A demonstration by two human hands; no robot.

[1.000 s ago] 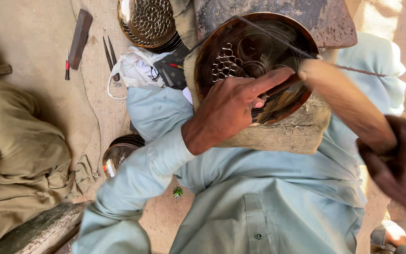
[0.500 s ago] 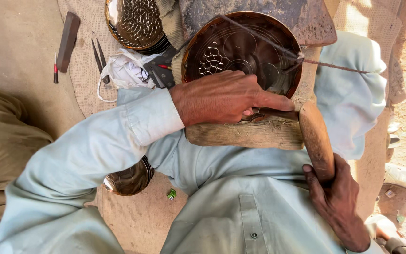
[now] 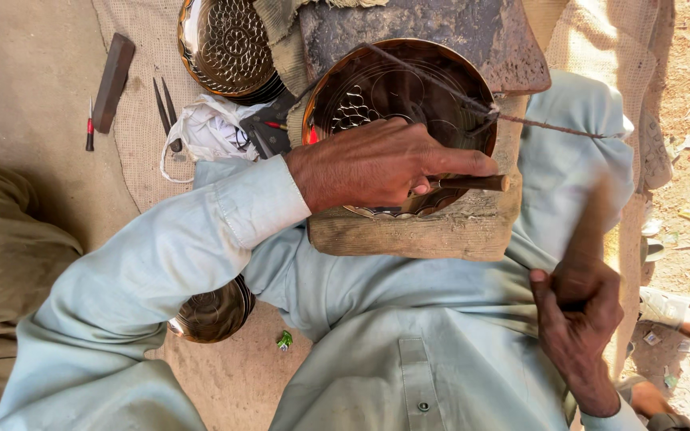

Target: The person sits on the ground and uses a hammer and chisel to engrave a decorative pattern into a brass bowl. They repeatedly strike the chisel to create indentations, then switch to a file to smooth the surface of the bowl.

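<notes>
Two hands are working a brass plate (image 3: 397, 88) lying on a wooden block (image 3: 417, 235). The left hand (image 3: 377, 164) is pinching a chisel (image 3: 473, 183), its long axis lying sideways, butt pointing right; holding it steady matters. The right hand (image 3: 576, 319) is gripping a blurred mallet (image 3: 596, 219).

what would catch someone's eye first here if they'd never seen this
The round engraved metal plate at top centre, lying on a wooden block across the person's lap. The left hand presses down on it and holds a short punch at its right edge. At lower right the right hand grips a motion-blurred mallet, and a second patterned plate lies at top left on burlap.
</notes>
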